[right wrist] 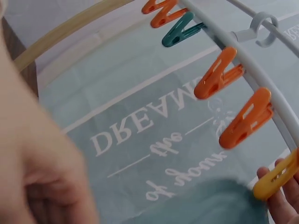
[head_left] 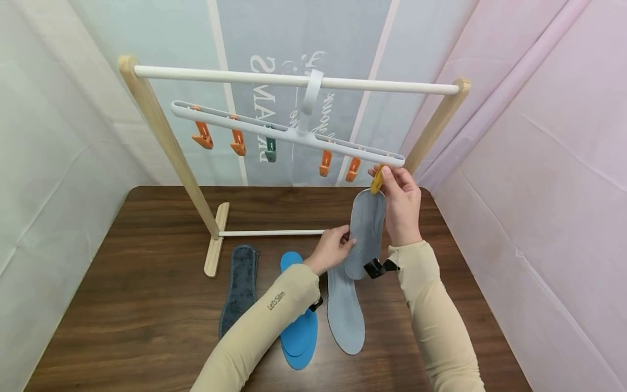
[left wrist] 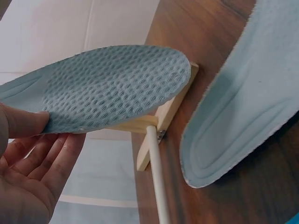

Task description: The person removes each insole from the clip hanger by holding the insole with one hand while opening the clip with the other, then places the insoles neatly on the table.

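Note:
My right hand (head_left: 404, 209) pinches a yellow clip (head_left: 376, 181) at the right end of the white clip hanger (head_left: 245, 127). The top end of a grey insole (head_left: 366, 231) meets that clip's lower tip; whether the clip bites it I cannot tell. My left hand (head_left: 331, 251) pinches the insole's left edge, thumb on one face and fingers on the other, as the left wrist view shows on the dimpled insole (left wrist: 117, 86). Below it on the table lies a second grey insole (head_left: 348, 324).
A wooden stand (head_left: 168, 141) carries the hanger on its white top bar (head_left: 392, 85). Several orange clips (right wrist: 247, 119) and a green clip (head_left: 271, 146) hang from it. Blue insoles (head_left: 300, 340) and a dark fuzzy insole (head_left: 242, 283) lie on the brown table (head_left: 122, 305).

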Available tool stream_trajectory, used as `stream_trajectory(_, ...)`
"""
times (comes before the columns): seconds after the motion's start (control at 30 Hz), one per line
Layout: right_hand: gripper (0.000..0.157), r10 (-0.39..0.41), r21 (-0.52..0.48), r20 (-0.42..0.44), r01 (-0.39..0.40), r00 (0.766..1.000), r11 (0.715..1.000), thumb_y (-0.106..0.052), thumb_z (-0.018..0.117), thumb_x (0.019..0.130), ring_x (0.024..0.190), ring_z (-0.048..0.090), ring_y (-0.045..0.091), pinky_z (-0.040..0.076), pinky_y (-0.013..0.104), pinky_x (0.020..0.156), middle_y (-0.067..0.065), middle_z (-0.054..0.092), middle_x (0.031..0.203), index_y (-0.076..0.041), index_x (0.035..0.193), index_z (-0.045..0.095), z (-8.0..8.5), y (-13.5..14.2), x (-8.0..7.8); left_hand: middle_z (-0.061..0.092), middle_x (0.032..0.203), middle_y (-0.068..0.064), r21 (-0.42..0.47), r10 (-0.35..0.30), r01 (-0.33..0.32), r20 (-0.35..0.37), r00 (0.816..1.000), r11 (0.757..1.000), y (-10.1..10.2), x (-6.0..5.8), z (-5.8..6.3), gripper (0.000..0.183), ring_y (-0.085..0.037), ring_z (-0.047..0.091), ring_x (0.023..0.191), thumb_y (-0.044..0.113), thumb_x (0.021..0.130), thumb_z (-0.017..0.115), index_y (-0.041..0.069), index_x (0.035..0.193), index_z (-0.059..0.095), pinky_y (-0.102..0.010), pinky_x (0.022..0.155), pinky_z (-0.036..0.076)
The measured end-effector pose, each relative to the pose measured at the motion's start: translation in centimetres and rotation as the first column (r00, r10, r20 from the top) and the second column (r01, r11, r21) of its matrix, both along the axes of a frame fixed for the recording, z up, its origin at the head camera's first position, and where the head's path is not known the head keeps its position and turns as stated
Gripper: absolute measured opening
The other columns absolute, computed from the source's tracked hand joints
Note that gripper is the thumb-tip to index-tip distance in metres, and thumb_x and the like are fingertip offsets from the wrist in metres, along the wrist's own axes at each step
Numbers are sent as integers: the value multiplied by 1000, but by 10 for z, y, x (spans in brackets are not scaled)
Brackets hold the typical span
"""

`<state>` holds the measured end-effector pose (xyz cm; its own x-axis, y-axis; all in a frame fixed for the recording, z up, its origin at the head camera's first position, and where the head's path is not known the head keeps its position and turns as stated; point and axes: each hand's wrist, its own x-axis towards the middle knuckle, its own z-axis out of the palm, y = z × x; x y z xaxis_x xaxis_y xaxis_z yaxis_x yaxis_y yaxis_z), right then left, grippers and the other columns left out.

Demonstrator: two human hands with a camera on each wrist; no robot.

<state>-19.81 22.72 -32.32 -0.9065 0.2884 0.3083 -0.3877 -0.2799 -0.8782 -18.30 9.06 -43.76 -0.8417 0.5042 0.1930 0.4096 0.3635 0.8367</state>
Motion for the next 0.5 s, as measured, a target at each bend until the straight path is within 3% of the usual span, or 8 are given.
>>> stream_trajectory(0.23, 14, 10, -40, 32, -9, 999, 999, -17, 65, 92, 91, 70, 19, 51, 26, 73, 5, 70, 93, -5, 99, 67, 1, 0, -5, 49, 73, -5, -23, 13, -11, 62, 998, 1000, -4, 8, -9, 16, -11, 43, 62, 10, 96, 58, 2, 84, 52, -24, 55, 38)
stream_trajectory(0.5, 17, 36, -40, 43, -34, 998, 999, -17, 63, 93, 96, 68, 21, 51, 29, 83, 6, 69, 98, -3, 103, 64, -3, 1, -6, 53, 75, -4, -25, 27, -23, 142, 990, 999, -11, 18, -19, 15, -10, 48, 65, 11, 96, 59, 4, 84, 53, -25, 56, 43)
